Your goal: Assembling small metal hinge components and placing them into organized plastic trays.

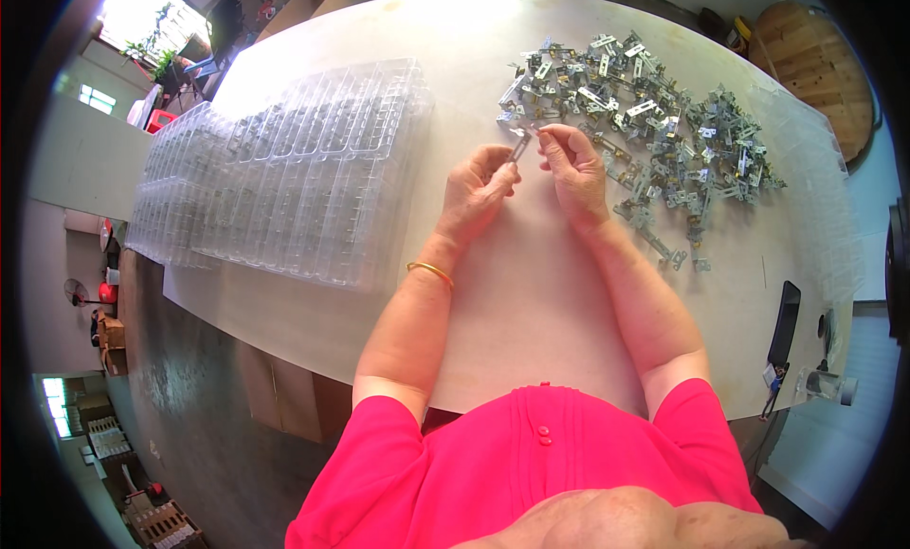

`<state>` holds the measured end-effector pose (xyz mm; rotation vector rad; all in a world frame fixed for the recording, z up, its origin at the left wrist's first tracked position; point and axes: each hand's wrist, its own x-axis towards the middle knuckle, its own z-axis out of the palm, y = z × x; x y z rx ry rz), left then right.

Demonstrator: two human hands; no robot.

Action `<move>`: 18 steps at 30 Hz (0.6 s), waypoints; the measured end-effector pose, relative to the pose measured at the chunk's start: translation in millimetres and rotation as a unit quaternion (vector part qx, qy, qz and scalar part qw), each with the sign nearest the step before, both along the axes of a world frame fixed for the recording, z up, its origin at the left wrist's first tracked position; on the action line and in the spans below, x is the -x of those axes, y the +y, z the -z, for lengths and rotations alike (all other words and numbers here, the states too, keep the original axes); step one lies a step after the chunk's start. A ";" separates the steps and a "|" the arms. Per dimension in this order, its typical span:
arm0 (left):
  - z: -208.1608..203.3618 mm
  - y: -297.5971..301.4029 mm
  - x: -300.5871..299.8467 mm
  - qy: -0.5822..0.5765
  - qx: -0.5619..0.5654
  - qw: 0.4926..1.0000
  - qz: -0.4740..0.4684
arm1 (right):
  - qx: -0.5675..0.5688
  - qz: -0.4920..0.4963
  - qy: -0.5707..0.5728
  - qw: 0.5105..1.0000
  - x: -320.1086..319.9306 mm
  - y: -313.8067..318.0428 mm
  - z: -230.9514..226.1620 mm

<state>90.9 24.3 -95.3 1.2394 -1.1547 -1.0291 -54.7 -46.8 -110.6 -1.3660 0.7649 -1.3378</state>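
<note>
My left hand is closed around a small, narrow metal bracket, gripped between thumb and fingers and tilted upward. My right hand pinches with thumb and forefinger close to the bracket's upper end. A tiny shiny bit shows at those fingertips, too small to name. Just beyond and to the right of my hands lies a large loose pile of metal brackets, silver with some brass-coloured parts. Several clear plastic compartment trays lie stacked to the left of my left hand.
The pale table curves away around me. On its right side lie a dark phone and a thin dark rod, with a clear jar by the edge. Clear plastic sheeting covers the right rim. A round wooden board stands beyond.
</note>
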 end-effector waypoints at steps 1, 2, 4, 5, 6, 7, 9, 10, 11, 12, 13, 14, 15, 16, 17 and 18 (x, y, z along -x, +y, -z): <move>1.3 -1.3 1.4 0.000 0.020 0.999 -0.041 | 0.000 0.001 0.000 1.000 1.2 1.3 0.0; 2.3 -1.8 0.9 -0.001 0.020 0.999 -0.040 | -0.004 0.002 0.036 0.999 2.0 4.4 -3.3; 4.2 -2.8 -0.4 -0.015 0.023 0.996 -0.081 | -0.008 0.003 0.072 0.997 0.6 9.6 -5.2; 5.9 -3.4 -0.2 -0.015 0.023 0.996 -0.081 | 0.028 0.014 0.110 0.993 -1.3 12.1 -5.6; 7.5 -3.9 0.0 -0.048 0.037 0.994 -0.094 | 0.063 0.025 0.147 0.987 -2.0 13.8 -5.8; 9.1 -4.2 0.0 -0.081 0.050 0.990 -0.107 | 0.070 0.024 0.167 0.983 -1.4 14.6 -6.6; 7.5 -4.0 3.9 -0.099 0.061 0.987 -0.113 | 0.082 0.034 0.169 0.982 -1.1 14.8 -7.2; 7.2 -4.1 5.7 -0.117 0.073 0.983 -0.121 | 0.095 0.044 0.170 0.980 -0.8 14.9 -7.5; 7.0 -3.7 5.9 -0.118 0.073 0.983 -0.122 | 0.095 0.043 0.169 0.980 -0.4 15.8 -9.4; 7.0 -3.4 6.0 -0.138 0.083 0.978 -0.131 | 0.127 0.041 0.201 0.970 0.7 17.1 -12.1; 7.1 -3.0 5.9 -0.158 0.094 0.973 -0.140 | 0.159 0.039 0.233 0.959 1.3 18.2 -13.9; 7.5 -2.9 5.8 -0.158 0.094 0.973 -0.141 | 0.159 0.039 0.233 0.959 1.6 19.1 -14.3; 8.1 -2.7 5.6 -0.173 0.103 0.969 -0.144 | 0.160 0.025 0.237 0.958 1.7 20.0 -14.6; 9.0 -2.6 5.3 -0.188 0.112 0.965 -0.147 | 0.161 0.012 0.240 0.957 1.6 20.5 -15.0; 10.7 -3.0 5.2 -0.187 0.112 0.965 -0.147 | 0.161 0.011 0.240 0.957 2.0 20.3 -15.9; 12.3 -3.7 5.1 -0.202 0.126 0.962 -0.138 | 0.129 0.019 0.234 0.963 2.3 20.0 -17.0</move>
